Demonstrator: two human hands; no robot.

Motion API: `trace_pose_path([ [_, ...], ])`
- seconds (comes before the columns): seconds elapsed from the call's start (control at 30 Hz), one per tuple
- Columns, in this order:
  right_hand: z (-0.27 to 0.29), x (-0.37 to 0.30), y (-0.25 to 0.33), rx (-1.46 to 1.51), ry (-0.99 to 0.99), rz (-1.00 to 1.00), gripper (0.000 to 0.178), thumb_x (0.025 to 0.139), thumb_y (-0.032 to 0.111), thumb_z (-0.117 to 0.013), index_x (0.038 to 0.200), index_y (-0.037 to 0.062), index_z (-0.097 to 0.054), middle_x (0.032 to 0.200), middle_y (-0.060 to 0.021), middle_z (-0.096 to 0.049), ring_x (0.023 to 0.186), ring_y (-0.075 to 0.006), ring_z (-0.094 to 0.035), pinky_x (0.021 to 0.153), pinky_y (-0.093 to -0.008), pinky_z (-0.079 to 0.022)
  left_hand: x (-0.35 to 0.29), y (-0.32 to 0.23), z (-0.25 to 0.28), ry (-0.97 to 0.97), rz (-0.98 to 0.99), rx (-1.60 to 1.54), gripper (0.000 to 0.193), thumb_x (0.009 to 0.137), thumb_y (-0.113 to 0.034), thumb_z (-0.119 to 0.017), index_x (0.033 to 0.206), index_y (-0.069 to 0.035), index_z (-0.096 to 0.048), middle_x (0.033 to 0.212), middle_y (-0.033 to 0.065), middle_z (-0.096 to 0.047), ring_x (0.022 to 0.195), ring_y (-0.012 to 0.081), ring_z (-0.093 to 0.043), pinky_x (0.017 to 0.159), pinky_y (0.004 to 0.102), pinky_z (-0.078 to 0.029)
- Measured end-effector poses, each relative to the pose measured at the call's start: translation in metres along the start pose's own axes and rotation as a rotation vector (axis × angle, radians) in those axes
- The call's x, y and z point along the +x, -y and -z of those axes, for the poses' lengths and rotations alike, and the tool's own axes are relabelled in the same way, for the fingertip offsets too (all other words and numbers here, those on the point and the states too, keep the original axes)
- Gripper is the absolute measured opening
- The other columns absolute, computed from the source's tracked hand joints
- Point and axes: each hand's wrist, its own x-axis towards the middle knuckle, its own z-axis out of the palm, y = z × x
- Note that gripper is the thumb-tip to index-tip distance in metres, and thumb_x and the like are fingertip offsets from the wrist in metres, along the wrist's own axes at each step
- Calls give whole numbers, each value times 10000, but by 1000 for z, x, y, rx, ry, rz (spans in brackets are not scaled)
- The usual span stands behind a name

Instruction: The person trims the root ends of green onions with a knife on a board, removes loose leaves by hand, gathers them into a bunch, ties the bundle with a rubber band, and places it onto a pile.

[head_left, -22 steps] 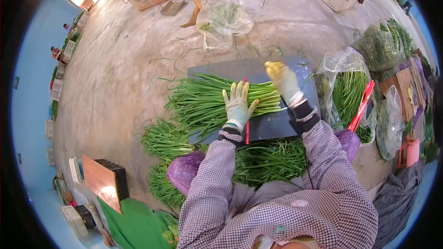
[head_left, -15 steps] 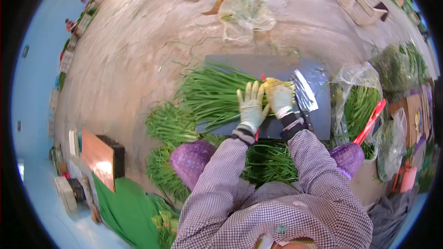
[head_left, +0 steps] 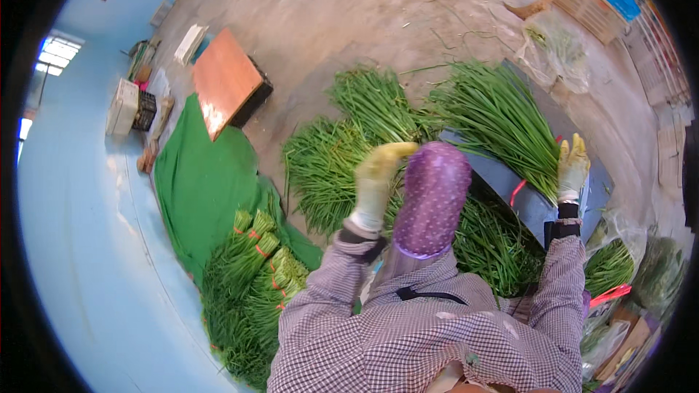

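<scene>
On my far left a pale blue wall (head_left: 80, 218) curves down past a whitish box (head_left: 121, 108). A green cloth (head_left: 193, 189) lies beside it, with a reddish-brown panel (head_left: 224, 76) tilted against a black crate (head_left: 253, 98) at its upper end. Bundles of thin green stalks tied with red bands (head_left: 251, 306) are heaped at the cloth's lower end.

Next come loose green stalks (head_left: 317, 167) on the floor (head_left: 335, 22). My left grip (head_left: 376, 175) is in front of their right edge, blurred, its fingers pointing right toward the purple dotted cover (head_left: 437, 193) on my knee; I cannot tell whether it is closed on anything.

Right of my knee, more cut greens (head_left: 495, 247) lie below the edge of a blue-grey board (head_left: 535, 218). On that board the long green stalks (head_left: 499, 120) lie slantwise, leaf ends to the upper left, near a red strip (head_left: 518, 191). My right grip (head_left: 573, 169) is at their lower right end, fingers extended and slightly apart. Farther right, a clear bag (head_left: 635, 233) holds greens.
</scene>
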Motion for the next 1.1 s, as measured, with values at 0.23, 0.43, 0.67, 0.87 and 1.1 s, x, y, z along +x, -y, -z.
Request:
trace_pose_path([
  [0.23, 90, -8, 149, 974, 207, 257, 305, 1072, 137, -553, 1340, 19, -637, 1288, -137, -694, 1169, -261, -653, 1054, -379, -490, 18, 224, 102, -243, 473, -433, 333, 1064, -301, -610, 1268, -43, -662, 1174, 131, -744, 1058, 217, -710, 957, 334, -552],
  [0.43, 109, -57, 202, 1061, 610, 123, 330, 1083, 184, -482, 1235, -14, -699, 1198, -137, -724, 1082, -247, -683, 1002, -350, -508, 87, 370, 21, -446, 1035, -553, 898, 952, -450, -751, 1576, 21, -308, 1649, 217, -333, 1487, 352, -377, 1195, 476, -355],
  [0.67, 88, -94, 214, 1042, 876, 60, 277, 1044, 167, -537, 1169, -23, -697, 1169, -176, -717, 1082, -335, -680, 994, -402, -516, 155, 406, -36, -429, 1347, 474, 1502, 647, -760, -846, 1624, 69, -61, 1635, 365, -242, 1486, 449, -378, 1222, 512, -344],
  [0.87, 30, -98, 249, 1046, 853, 299, 253, 984, 155, -578, 1153, 0, -684, 1140, -175, -710, 1057, -375, -671, 964, -423, -522, 147, 443, -38, -591, 951, 115, 944, 753, -315, -891, 1449, 104, -410, 1381, 266, -592, 1165, 343, -650, 1042, 404, -498],
  [1.1, -35, -101, 314, 929, 668, 550, 120, 955, 10, -588, 1069, 42, -610, 1103, -54, -675, 934, -231, -665, 817, -383, -542, 98, 447, 49, -452, 864, -996, 209, 886, -232, -757, 1042, -114, -681, 969, 35, -695, 890, 200, -665, 831, 362, -559],
])
